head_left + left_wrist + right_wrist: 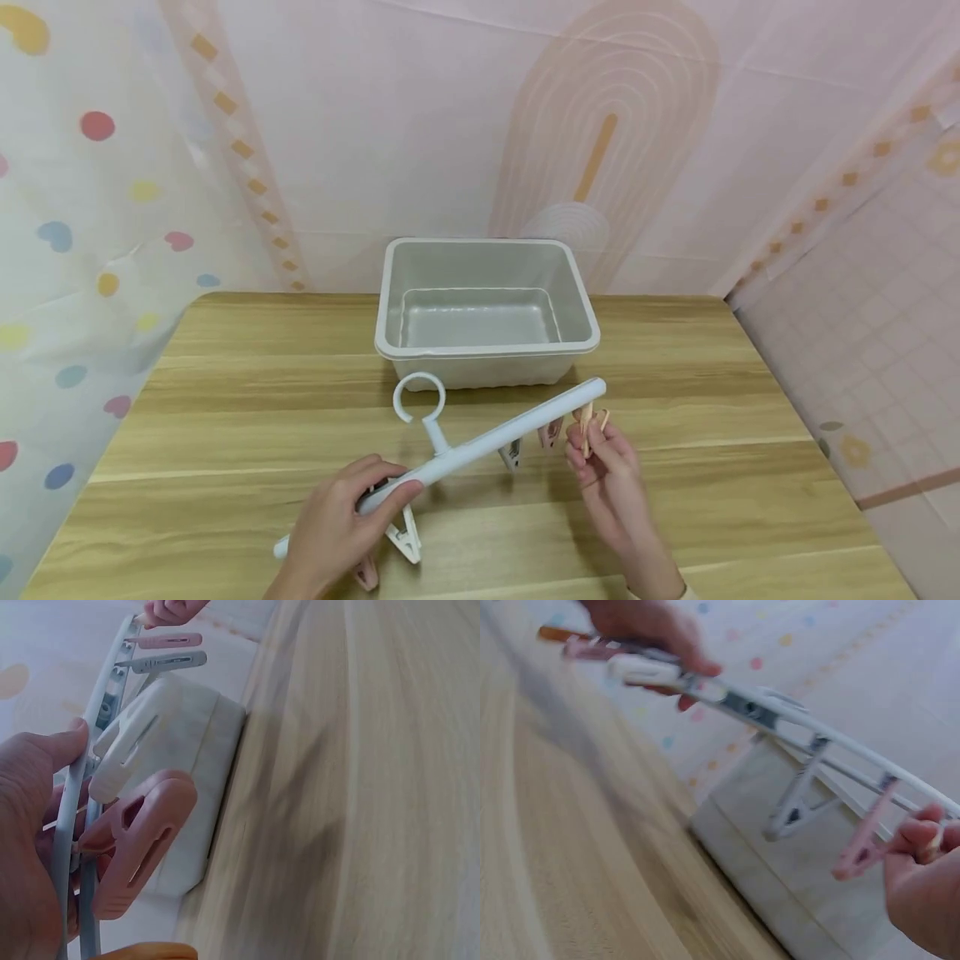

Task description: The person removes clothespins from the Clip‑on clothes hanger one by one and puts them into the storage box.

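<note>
A light blue clip hanger [517, 429] with a round hook [418, 392] is held tilted above the table, its right end higher in the head view. My left hand [341, 521] grips its bar left of the hook. At the right end my right hand [611, 467] pinches an orange clothespin [587, 429] just under the bar. Between the hands hang a grey clothespin [511, 455], a pink clothespin [551, 432] and a white clothespin [406, 537]. By my left hand is another pink clothespin [146, 847], with an orange clothespin [154, 951] at the left wrist view's lower edge.
A light grey plastic bin [487, 367] stands behind the hanger at the back of the wood-grain table [712, 417]; nothing shows inside it. Patterned cloth [375, 125] hangs behind the table and at both sides.
</note>
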The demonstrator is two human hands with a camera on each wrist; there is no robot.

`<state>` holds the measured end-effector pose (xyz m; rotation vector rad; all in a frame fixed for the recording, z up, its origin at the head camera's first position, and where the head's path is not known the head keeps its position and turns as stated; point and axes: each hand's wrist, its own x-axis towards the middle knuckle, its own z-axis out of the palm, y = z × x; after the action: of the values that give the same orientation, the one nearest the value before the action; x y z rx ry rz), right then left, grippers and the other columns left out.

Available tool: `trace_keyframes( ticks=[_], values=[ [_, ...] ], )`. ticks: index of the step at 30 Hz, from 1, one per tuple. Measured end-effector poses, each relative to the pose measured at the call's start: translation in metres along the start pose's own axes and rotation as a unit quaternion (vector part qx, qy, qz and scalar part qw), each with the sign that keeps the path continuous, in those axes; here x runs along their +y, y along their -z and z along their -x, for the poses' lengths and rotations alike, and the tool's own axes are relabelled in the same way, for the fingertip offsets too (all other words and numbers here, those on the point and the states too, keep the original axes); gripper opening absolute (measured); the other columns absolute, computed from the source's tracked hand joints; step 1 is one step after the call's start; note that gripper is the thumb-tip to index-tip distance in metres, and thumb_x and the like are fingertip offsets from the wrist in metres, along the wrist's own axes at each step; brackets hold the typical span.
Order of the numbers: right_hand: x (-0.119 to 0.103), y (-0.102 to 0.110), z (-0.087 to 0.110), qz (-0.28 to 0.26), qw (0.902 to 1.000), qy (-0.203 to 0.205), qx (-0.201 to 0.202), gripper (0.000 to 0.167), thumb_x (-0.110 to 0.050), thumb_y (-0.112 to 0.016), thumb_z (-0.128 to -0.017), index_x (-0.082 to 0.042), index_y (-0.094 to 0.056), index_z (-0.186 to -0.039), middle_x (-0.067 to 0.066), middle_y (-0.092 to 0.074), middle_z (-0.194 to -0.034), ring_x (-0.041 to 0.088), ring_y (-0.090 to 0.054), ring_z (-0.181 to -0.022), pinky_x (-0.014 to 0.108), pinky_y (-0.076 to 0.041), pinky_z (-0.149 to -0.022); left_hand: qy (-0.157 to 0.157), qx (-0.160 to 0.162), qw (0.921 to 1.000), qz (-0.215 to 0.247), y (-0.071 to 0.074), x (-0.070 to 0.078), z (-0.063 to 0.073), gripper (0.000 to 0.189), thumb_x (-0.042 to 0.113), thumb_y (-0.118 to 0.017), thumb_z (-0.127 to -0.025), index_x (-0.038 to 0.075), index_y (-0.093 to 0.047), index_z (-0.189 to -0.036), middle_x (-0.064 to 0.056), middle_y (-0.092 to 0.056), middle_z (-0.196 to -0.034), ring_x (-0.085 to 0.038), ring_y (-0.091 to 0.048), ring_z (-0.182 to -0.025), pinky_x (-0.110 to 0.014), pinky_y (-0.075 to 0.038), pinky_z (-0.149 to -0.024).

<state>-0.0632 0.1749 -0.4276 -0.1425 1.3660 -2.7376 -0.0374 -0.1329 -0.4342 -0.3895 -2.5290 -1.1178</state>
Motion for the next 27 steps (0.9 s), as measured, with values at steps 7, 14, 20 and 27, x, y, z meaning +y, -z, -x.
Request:
trace_keyframes(
  ticks=[7, 14, 20, 27],
  values=[
    [-0.008, 0.021, 0.005, -0.123, 0.9747, -0.038, -0.183, 0.047, -0.016, -0.015, -0.112, -0.006, -0.058, -0.128, -0.002, -0.067, -0.097, 0.012, -0.021, -0.061, 0.024, -0.016, -0.058, 0.030, 0.005, 0.9995, -0.009, 0.005, -0.001, 0.000, 0.013, 0.030, -0.083, -0.083, 0.036, -0.073, -0.089, 0.027, -0.062, -0.080, 0.010, -0.050, -0.063, -0.012, -0.041, -0.058],
    [-0.025, 0.020, 0.003, 0.045, 0.9873, 0.039, -0.148, 0.034, -0.011, -0.024, -0.111, -0.010, -0.053, -0.129, -0.005, -0.068, -0.107, 0.010, -0.025, -0.058, 0.028, -0.013, -0.054, 0.040, 0.011, 0.9987, -0.029, 0.007, -0.006, 0.003, 0.014, 0.031, -0.084, -0.082, 0.037, -0.073, -0.089, 0.028, -0.061, -0.079, 0.010, -0.049, -0.063, -0.016, -0.041, -0.056],
    [-0.039, 0.013, -0.003, 0.151, 0.9773, 0.069, -0.132, 0.026, -0.005, -0.029, -0.110, -0.005, -0.048, -0.126, -0.003, -0.059, -0.111, 0.010, -0.034, -0.064, 0.028, -0.022, -0.058, 0.028, 0.013, 0.9982, -0.052, 0.006, -0.011, 0.008, 0.015, 0.032, -0.085, -0.080, 0.035, -0.073, -0.088, 0.027, -0.055, -0.073, 0.012, -0.045, -0.059, -0.016, -0.039, -0.053],
    [-0.046, 0.001, -0.016, 0.230, 0.9658, 0.078, -0.091, 0.024, -0.003, -0.039, -0.107, -0.009, -0.052, -0.126, -0.005, -0.058, -0.104, 0.002, -0.046, -0.069, 0.031, -0.027, -0.058, 0.029, 0.009, 0.9974, -0.066, 0.006, -0.013, 0.011, 0.014, 0.035, -0.085, -0.079, 0.035, -0.075, -0.088, 0.027, -0.051, -0.070, 0.012, -0.043, -0.059, -0.017, -0.037, -0.051]
  ],
)
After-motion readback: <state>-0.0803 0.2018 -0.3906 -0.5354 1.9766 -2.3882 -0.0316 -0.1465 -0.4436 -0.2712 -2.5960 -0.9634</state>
